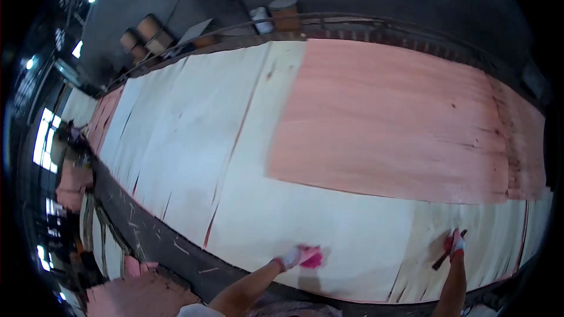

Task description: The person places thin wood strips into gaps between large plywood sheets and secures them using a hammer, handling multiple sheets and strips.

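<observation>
A: Fingers of my left hand, gloved pink and white, lie flat and spread on the pale veneer sheet, pressing it, gripping nothing

B: And the right?

A: Right hand, same kind of glove, fingers curled shut round a small dark tool. Its dark end sticks out below and to the left of my knuckles and touches the pale sheet. Can't tell what sort of tool, too small

B: Where's the sheet against the fingers?

A: Directly under both sets of fingertips. It runs out ahead of them and off to the left in long pale strips with thin dark gaps between

B: What's past the fingers?

A: Reddish veneer sheet lies on top of the pale layer, ahead of both hands and well apart from them. Its near edge runs across between the hands and the far rail

B: Anything else?

A: Dark floor with wood slivers sits to the left of my left fingers. Round barrels stand far ahead, beyond the table's far edge. Reddish stack lower left, near my left elbow
</observation>
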The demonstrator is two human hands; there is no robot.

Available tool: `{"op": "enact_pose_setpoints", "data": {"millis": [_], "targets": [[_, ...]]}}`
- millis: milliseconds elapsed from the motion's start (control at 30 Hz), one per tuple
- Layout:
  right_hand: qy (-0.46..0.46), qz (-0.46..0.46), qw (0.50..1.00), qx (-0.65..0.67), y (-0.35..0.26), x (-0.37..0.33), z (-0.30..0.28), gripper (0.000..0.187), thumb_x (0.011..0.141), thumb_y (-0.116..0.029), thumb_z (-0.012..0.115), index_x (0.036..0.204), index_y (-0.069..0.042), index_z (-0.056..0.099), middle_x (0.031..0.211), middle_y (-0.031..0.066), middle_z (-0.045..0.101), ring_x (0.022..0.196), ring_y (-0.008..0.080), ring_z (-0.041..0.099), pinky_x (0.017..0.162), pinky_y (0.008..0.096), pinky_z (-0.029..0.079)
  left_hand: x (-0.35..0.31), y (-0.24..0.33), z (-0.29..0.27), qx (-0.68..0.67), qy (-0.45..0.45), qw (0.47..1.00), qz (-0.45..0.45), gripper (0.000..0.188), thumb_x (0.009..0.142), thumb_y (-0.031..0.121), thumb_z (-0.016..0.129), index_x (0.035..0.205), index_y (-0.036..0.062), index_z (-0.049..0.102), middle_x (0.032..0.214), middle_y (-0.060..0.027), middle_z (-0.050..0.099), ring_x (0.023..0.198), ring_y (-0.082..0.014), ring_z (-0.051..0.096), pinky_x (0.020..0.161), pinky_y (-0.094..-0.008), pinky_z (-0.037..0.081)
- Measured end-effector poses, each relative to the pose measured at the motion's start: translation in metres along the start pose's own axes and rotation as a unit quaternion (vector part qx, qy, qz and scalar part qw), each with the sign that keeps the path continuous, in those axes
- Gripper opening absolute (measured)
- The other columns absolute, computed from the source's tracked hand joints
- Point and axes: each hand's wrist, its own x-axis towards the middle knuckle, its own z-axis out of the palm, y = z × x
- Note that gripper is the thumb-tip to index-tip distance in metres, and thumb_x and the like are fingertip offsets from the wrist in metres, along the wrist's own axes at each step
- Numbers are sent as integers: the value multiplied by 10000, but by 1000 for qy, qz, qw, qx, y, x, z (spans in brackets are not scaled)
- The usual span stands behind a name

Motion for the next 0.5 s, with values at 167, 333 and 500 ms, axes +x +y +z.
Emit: {"op": "enact_pose_setpoints", "data": {"millis": [167,333,500], "targets": [[107,-192,770,-599,22,-119,52,552,749,-422,646,1089,-2,531,956,165,631,828,279,638,732,389,530,-190,-79,-15,-212,187,950,-132,381,916,335,600,1086,-5,598,1052,-144,652,955,-251,639,834,-342,524],[-96,-416,816,-389,121,-204,136,541,805,-238,642,1253,23,487,1049,173,643,908,215,633,815,327,498,-286,-229,-68,-303,250,918,-48,468,920,286,596,1274,5,475,1320,-175,506,1186,-293,524,1003,-382,425],[-334,-436,640,-537,199,-516,259,476,804,-321,633,1179,-33,578,910,121,684,858,232,665,807,338,507,-351,-522,-44,-309,491,803,135,401,901,299,614,1207,49,546,1136,-100,626,1060,-208,580,915,-362,476]]}}
